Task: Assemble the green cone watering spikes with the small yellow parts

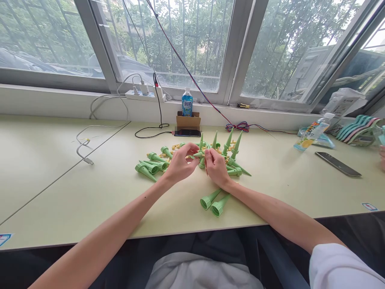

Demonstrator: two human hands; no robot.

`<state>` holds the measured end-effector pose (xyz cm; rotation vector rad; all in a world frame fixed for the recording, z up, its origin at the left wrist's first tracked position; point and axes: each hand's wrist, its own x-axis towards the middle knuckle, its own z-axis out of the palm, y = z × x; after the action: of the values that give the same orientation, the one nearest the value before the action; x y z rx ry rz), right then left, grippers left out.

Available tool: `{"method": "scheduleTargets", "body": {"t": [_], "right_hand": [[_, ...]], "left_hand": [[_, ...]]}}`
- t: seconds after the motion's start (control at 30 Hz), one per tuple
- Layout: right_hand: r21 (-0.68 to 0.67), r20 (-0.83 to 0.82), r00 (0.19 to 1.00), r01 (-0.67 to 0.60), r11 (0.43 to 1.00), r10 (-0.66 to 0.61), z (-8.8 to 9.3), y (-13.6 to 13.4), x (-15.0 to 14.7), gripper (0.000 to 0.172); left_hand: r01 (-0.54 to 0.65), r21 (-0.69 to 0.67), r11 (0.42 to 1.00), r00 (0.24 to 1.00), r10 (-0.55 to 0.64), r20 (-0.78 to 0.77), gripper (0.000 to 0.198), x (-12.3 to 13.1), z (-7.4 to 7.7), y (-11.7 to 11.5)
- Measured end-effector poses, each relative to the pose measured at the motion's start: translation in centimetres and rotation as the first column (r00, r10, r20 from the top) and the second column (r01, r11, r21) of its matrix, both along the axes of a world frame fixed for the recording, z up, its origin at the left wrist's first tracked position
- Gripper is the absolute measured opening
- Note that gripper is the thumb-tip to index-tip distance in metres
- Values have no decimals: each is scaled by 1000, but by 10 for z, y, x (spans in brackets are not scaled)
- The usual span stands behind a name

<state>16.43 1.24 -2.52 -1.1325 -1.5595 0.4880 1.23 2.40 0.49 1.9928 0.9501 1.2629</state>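
Both my hands meet over a pile of green plastic cone spikes (pixel 152 165) on the pale table (pixel 75 192). My left hand (pixel 179 162) pinches a small part at the tip of a green cone spike (pixel 199 154). Closed round that same spike's body from the right is my right hand (pixel 215 165). Small yellow pieces (pixel 177 147) lie among the cones. Several cones stand upright (pixel 233 145) behind my hands, and two lie by my right wrist (pixel 214 202).
A phone (pixel 187 132) rests by a cardboard stand with a blue-labelled bottle (pixel 187 102) at the sill. A power strip (pixel 141 94) and cables run along the left. At right lie a tipped bottle (pixel 313 134), a dark flat device (pixel 337 163) and coloured hangers (pixel 357 127).
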Motion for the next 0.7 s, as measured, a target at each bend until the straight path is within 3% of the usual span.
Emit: {"method": "scheduleTargets", "body": {"t": [0.13,0.37,0.7], "right_hand": [[7,-12,1000,8,1000,-8,1,-2,0,43],[15,4,1000,-18,1000,18,1,-5,-1,42],[2,-26,998,-50,999,50,0,-3,-1,41]], "left_hand": [[29,-114,993,992,-14,125,16,1,5,-1],[-37,-135,990,999,39,8,25,0,5,-3],[89,-254,963,996,-79,51,31,1,5,-4]]}}
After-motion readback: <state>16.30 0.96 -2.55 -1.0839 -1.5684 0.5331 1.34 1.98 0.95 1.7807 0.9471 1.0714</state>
